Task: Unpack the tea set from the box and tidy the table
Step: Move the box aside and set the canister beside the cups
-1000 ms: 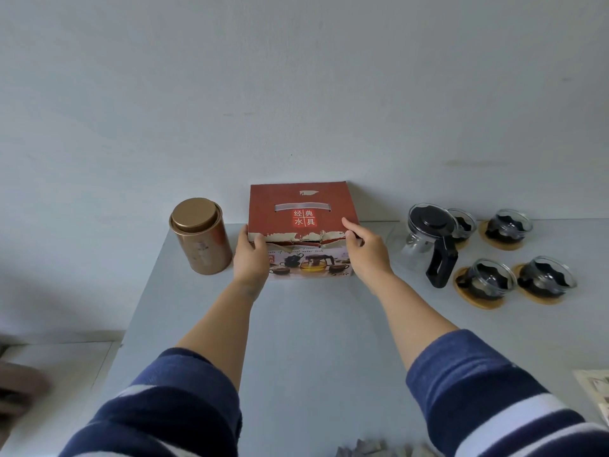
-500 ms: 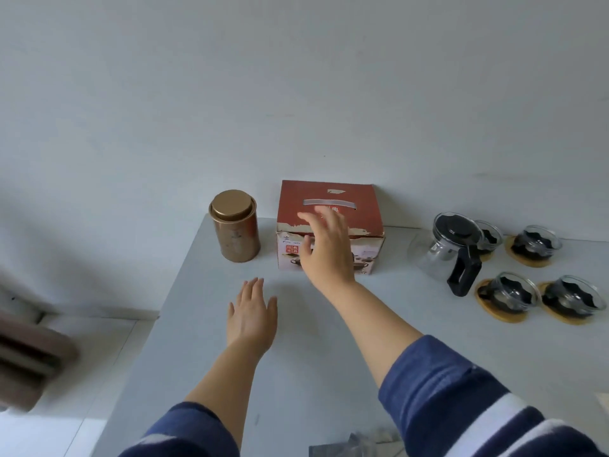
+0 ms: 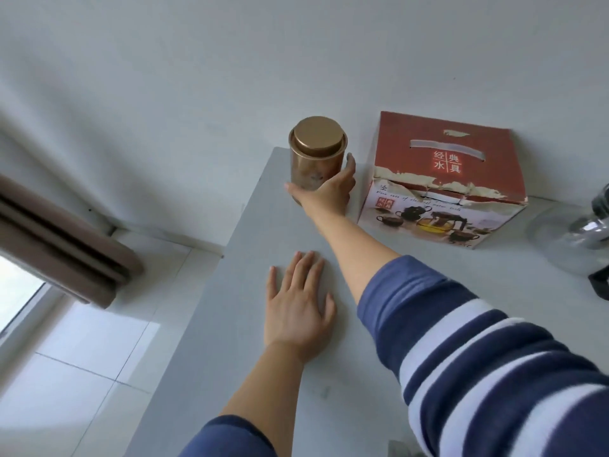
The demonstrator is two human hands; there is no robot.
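Right hand is stretched all the way across to the tin at the far left corner of the counter. Its grip is wrapped around the tin's lower half: thumb on the left side, one fingertip poking up on the right. Looks like contact, but whether it's really squeezing yet I can't tell.

The tin stands upright, lid on, long axis vertical, so a side wrap makes sense. The left hand is flat on the counter, open, holding nothing, well short of the tin. The right one is clearly the nearer.

The tricky bit is room. The tin sits right by the counter's left edge with the wall just behind it, so there's nothing to spare that way. The box stands near on the right, closed, with a gap between them. The glass teapot is further right, cut off by the frame. The open space is toward the person, so I'd guess the tin gets pulled or lifted that way.
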